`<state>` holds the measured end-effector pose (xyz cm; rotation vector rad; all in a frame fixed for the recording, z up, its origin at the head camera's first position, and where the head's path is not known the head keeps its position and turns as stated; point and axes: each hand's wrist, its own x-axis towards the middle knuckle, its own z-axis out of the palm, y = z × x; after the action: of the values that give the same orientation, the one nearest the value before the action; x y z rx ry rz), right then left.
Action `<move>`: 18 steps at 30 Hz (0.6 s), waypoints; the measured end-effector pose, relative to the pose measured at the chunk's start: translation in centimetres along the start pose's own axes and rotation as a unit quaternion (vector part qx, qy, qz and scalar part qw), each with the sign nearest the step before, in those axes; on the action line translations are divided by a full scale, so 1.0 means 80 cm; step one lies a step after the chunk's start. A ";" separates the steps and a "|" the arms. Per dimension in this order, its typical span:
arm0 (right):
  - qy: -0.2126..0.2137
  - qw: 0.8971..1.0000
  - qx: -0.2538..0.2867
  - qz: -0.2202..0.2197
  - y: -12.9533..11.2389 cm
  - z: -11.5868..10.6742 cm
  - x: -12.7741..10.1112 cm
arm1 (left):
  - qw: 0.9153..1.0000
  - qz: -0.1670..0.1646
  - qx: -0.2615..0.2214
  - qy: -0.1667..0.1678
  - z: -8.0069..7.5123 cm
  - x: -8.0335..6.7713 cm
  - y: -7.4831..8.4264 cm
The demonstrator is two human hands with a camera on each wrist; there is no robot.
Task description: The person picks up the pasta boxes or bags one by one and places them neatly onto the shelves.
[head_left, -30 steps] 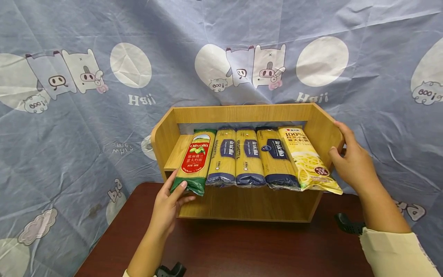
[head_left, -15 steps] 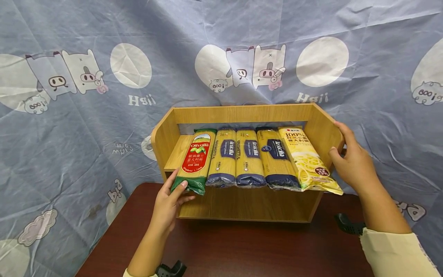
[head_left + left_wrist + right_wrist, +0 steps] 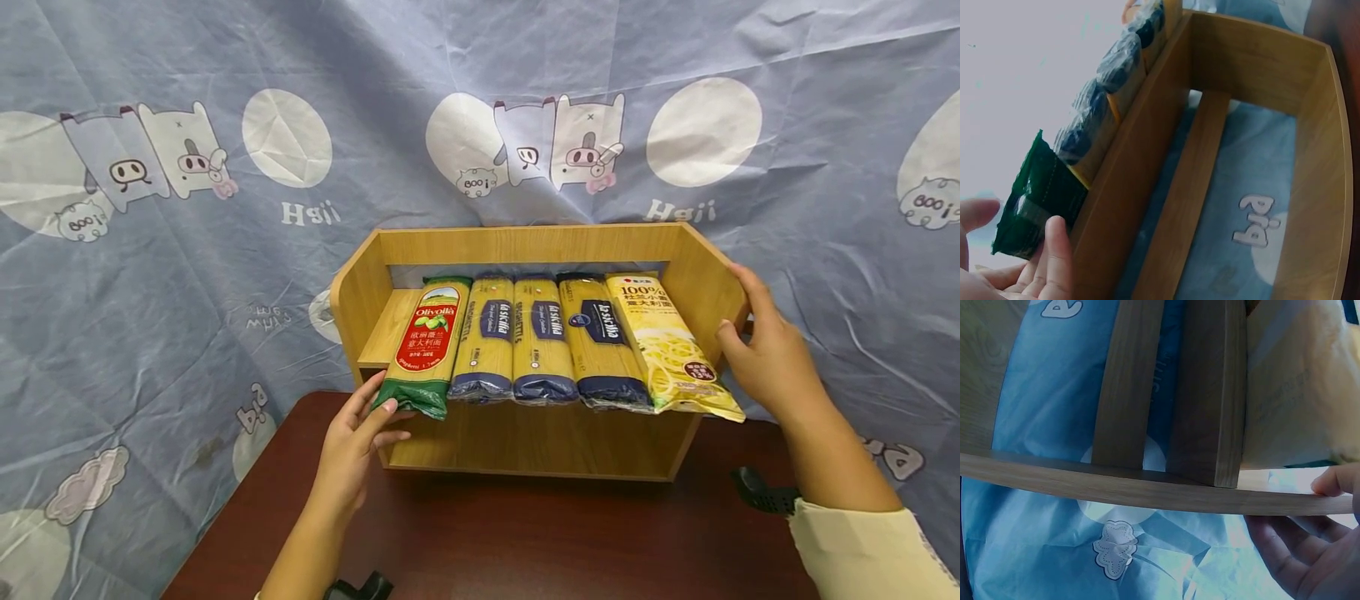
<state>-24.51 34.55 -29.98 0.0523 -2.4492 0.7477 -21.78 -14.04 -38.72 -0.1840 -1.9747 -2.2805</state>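
Observation:
A wooden shelf rack [image 3: 525, 247] carries a row of spaghetti packs on its upper board. At the left end lies a red-and-green spaghetti pack [image 3: 427, 333], its green end jutting past the board's front edge. My left hand [image 3: 352, 446] is at that end, fingers fairly straight below it; in the left wrist view, the thumb [image 3: 979, 212] stands off the green wrapper [image 3: 1041, 200]. My right hand [image 3: 772, 358] grips the rack's right side panel [image 3: 1147, 490], thumb inside and fingers outside.
Several blue-labelled spaghetti packs [image 3: 543, 342] lie side by side in the middle, with a yellow pasta bag [image 3: 667, 342] at the right end. The lower tier [image 3: 525, 442] is below. The rack stands on a dark red table [image 3: 570, 533] before a printed cloth [image 3: 375, 100].
My left hand has drawn slightly down and left, its thumb slipping back from the pack's green end. The right hand keeps its grip. The head view has shifted slightly.

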 end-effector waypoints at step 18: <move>0.059 0.996 0.051 -0.049 0.018 -0.006 -0.072 | 0.983 0.045 0.174 0.032 -0.031 -0.022 -0.012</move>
<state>-19.78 35.28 -33.46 0.1627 -2.2788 0.8079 -20.28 -16.36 -40.30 -0.1592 -2.2389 -1.8258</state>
